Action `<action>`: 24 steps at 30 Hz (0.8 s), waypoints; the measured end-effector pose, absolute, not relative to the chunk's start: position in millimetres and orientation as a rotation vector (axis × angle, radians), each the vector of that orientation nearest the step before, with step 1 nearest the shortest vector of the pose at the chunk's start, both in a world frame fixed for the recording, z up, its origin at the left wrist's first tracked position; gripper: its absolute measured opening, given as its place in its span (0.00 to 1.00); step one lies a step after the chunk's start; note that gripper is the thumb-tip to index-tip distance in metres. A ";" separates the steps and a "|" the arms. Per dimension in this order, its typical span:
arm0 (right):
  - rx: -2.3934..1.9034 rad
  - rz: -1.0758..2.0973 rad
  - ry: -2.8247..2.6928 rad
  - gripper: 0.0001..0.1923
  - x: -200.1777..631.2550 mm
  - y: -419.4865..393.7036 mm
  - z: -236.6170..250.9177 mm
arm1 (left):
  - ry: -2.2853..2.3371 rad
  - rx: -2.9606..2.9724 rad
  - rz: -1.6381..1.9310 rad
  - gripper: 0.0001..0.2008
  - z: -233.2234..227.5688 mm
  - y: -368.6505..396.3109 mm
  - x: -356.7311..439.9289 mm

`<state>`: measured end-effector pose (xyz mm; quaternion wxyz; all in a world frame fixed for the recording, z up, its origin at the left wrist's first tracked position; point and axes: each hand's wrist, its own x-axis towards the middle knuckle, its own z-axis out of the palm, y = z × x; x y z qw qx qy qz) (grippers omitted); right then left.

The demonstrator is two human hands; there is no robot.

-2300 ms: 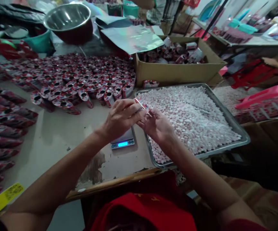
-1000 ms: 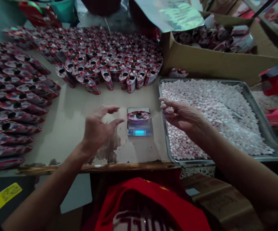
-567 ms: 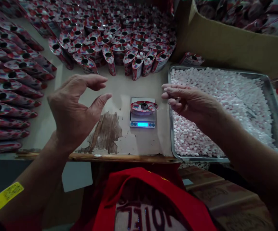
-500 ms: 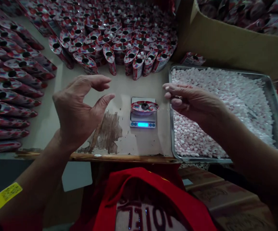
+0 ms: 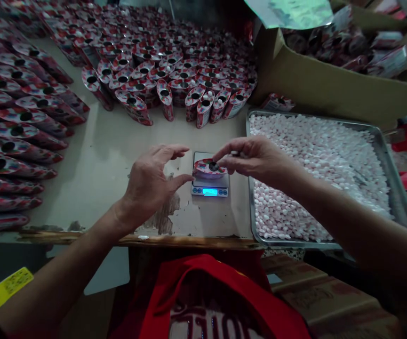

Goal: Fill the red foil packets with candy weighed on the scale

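— Pouch [image 5: 208, 168] position?
— I am seeing it sitting on the scale [image 5: 210, 184], beside the tray [image 5: 383, 146]. Right hand [image 5: 256, 157] is pinching over its opening, contents hidden. Left hand [image 5: 150, 181] is hovering spread beside it, gripping nothing.

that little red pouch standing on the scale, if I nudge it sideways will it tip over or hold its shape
The red pouch stands open-mouthed on the small scale, so it probably tips easily: similar pouches at the left lie flat. It looks like thin printed film, so likely floppy and light. The right hand fingertips sit at its mouth, the left hand beside it, which may steady it.
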<state>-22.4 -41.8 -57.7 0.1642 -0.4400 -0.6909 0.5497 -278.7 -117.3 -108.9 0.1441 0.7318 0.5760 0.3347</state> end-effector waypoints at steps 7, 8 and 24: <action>-1.326 1.277 -2.275 0.14 -40.7 -41.5 -61.1 | 1.643 2.006 0.892 0.32 -112.1 -114.9 -282.2; -1.322 1.354 -2.201 0.15 -40.1 -39.7 -61.3 | 1.643 1.993 0.886 0.32 -111.4 -114.3 -282.7; -1.534 1.691 -0.697 0.22 32.2 -24.2 -48.9 | 1.616 1.974 0.929 0.28 -92.8 -107.8 -275.3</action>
